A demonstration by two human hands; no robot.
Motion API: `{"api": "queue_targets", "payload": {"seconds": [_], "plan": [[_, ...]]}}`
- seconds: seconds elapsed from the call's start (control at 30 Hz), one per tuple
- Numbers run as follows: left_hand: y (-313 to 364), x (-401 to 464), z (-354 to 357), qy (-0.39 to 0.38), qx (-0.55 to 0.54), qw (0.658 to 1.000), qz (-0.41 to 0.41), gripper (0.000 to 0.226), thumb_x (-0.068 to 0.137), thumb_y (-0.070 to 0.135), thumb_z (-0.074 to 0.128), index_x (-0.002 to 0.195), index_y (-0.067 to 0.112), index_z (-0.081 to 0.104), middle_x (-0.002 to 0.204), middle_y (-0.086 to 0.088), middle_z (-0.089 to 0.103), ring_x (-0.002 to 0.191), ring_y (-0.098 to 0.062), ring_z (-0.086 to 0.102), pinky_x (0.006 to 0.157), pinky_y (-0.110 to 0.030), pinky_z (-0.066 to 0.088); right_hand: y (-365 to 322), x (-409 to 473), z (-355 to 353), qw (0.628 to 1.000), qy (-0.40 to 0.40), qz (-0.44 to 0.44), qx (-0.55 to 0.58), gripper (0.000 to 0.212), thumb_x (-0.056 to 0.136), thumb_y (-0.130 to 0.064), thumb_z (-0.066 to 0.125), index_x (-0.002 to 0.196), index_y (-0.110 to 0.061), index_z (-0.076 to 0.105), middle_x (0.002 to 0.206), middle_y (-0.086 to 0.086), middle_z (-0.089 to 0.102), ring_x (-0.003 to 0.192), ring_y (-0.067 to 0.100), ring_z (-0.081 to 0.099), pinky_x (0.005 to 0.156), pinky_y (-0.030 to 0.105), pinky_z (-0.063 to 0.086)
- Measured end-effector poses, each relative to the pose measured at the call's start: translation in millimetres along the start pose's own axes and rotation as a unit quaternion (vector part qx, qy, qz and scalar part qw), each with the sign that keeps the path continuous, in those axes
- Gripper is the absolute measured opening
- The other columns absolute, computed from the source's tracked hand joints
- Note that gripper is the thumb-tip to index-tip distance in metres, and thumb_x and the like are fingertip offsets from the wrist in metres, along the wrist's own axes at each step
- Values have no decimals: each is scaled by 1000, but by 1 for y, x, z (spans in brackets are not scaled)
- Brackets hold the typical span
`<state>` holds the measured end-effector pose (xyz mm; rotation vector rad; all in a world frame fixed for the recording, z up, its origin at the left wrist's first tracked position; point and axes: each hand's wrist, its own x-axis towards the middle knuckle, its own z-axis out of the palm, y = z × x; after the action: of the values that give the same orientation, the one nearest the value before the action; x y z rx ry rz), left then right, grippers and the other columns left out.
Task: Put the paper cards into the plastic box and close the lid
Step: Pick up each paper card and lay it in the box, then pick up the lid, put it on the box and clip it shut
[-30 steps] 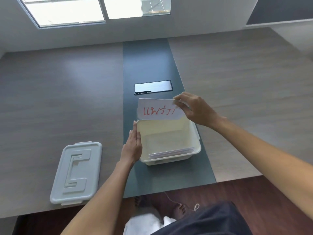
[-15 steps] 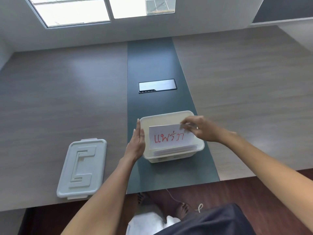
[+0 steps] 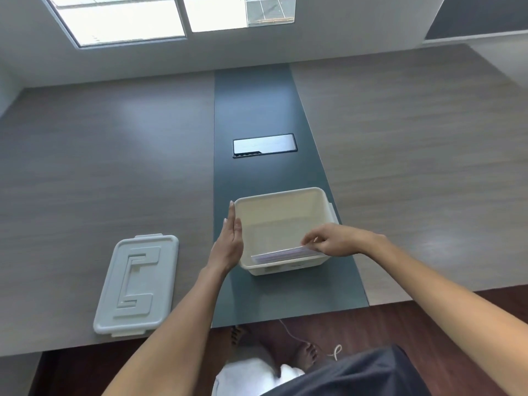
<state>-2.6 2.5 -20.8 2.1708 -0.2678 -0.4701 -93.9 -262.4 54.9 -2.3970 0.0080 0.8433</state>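
A pale grey rectangular plastic lid (image 3: 136, 284) lay flat on the wooden table (image 3: 85, 172), well left of the box, presumably parked until closing. The left hand (image 3: 230, 242) pressed flat and unclenched against the side of the cream open plastic box (image 3: 285, 195), likely steadying it. Inside, white paper cards (image 3: 281, 255) leaned against the near wall, the right hand (image 3: 333, 241) pinching their top edge.

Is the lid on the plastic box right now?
No, the lid lies flat on the table to the left of the plastic box, whose top is open.
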Motion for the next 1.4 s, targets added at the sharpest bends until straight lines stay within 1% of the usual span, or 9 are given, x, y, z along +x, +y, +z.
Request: {"api": "queue_targets", "payload": {"seconds": [0.17,0.3,0.4,0.47,0.57,0.73,0.8,1.0,1.4], "plan": [[-4,2,0,5,-2,1000,10,54,97,65,13,148,61,-5,150,40,8,154,-11,9,121,-55,19,-3,1,-6,1000,-18,11,-7,35,101,-36,50,129,-22,64,130,-9,65,111,6,57,99,22,42],[1,0,-3,7,66,998,-7,53,102,55,14,152,53,-4,164,25,6,154,-11,5,120,-54,20,-5,13,-9,990,132,-52,17,30,101,-33,53,122,-20,70,122,-6,69,105,10,62,101,32,48],[2,-1,-8,33,175,984,14,59,102,55,12,158,40,1,167,15,5,154,-9,2,117,-50,27,-3,29,-13,959,253,-128,-20,33,101,-29,54,130,-19,65,140,-5,59,128,15,55,112,32,38],[1,-4,-13,53,227,972,30,62,101,57,12,159,35,5,168,9,3,154,-9,-1,122,-43,19,-3,41,-19,943,282,-148,-91,42,102,-32,49,142,-20,54,157,-4,40,148,15,32,117,29,21],[-1,-7,-20,62,291,953,48,67,98,61,6,159,34,4,168,5,-4,154,-12,-7,123,-39,5,-1,55,-26,938,279,-113,-170,55,104,-42,38,155,-24,31,166,-3,12,154,17,5,123,33,5],[-9,-15,-47,112,343,932,28,83,88,68,-11,159,29,5,168,-1,-2,155,-18,-5,123,-42,4,-20,84,-32,928,262,-91,-248,63,104,-52,25,159,-28,9,167,0,-9,154,22,-9,125,43,1],[-16,-21,-60,125,352,928,2,83,87,68,-13,159,29,3,168,-1,-2,155,-19,-4,123,-43,4,-33,96,-33,924,259,-99,-264,63,103,-53,22,159,-28,7,166,2,-12,154,23,-12,124,44,0],[-41,-45,-98,154,337,926,-78,66,100,59,11,159,32,0,167,1,-11,154,-17,-8,123,-42,2,-83,133,-30,916,240,-151,-283,62,103,-52,25,159,-29,8,166,2,-14,154,24,-9,123,41,-1],[-111,-111,-150,210,269,910,-237,67,100,59,11,159,31,-6,166,0,-18,154,-19,-14,124,-42,0,-196,224,14,892,153,-270,-328,63,103,-52,27,159,-26,12,167,6,-6,154,26,-3,124,42,5]]}}
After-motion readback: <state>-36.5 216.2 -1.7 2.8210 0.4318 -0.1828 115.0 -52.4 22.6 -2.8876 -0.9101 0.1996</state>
